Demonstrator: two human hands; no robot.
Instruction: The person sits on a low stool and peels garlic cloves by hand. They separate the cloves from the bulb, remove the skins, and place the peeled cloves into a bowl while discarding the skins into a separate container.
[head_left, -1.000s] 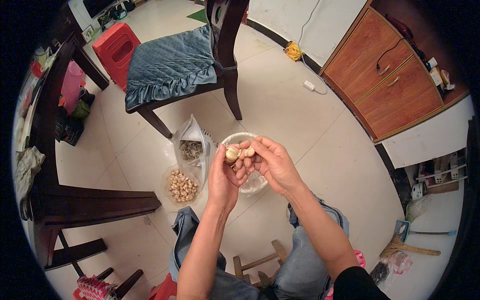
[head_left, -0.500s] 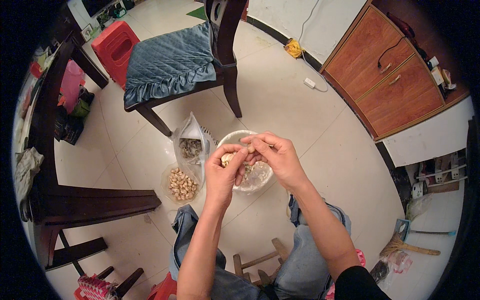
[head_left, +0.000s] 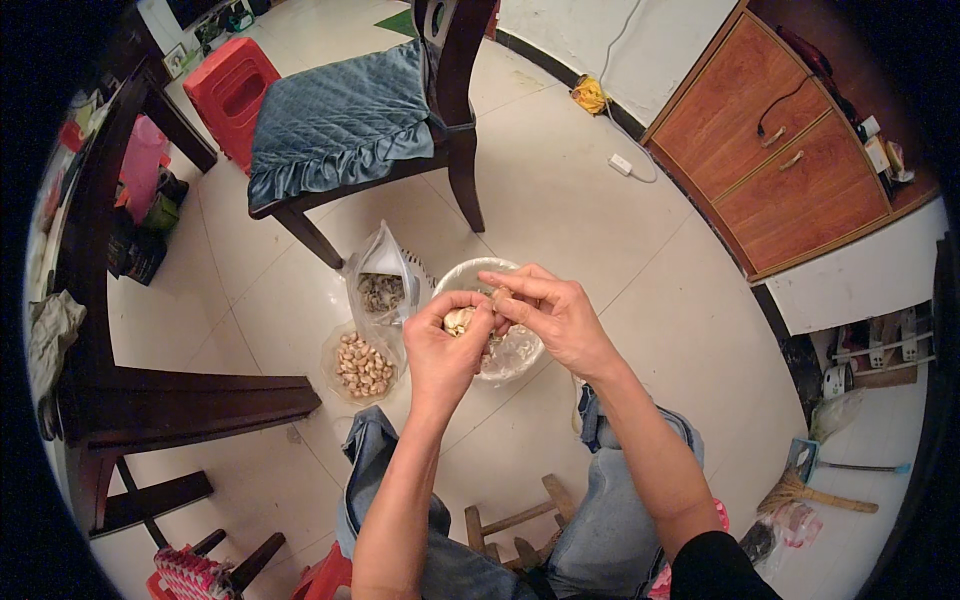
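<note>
My left hand (head_left: 446,345) is closed around several pale garlic cloves (head_left: 458,320), partly hidden by its fingers. With thumb and fingertips, my right hand (head_left: 560,318) pinches a small tan clove (head_left: 499,297) against the left fingertips. Both hands are over a white bin (head_left: 462,277) lined with clear plastic, with pale scraps inside. To the left on the floor, a clear scalloped bowl (head_left: 331,372) holds many cream-tan cloves (head_left: 364,367). Behind it an open plastic bag (head_left: 381,255) contains greyish-brown pieces (head_left: 380,293) too small to make out.
A dark wooden chair (head_left: 463,180) with a blue quilted cushion (head_left: 340,110) stands ahead of the bin. Dark table legs (head_left: 200,408) are at left, beside a red plastic stool (head_left: 230,90). A wooden cabinet (head_left: 770,150) and a straw broom (head_left: 800,492) are at right.
My right fingers have shifted on the small clove at the left fingertips. The left hand has turned slightly, showing more of its cloves. The bowl, bag and bin stay put.
</note>
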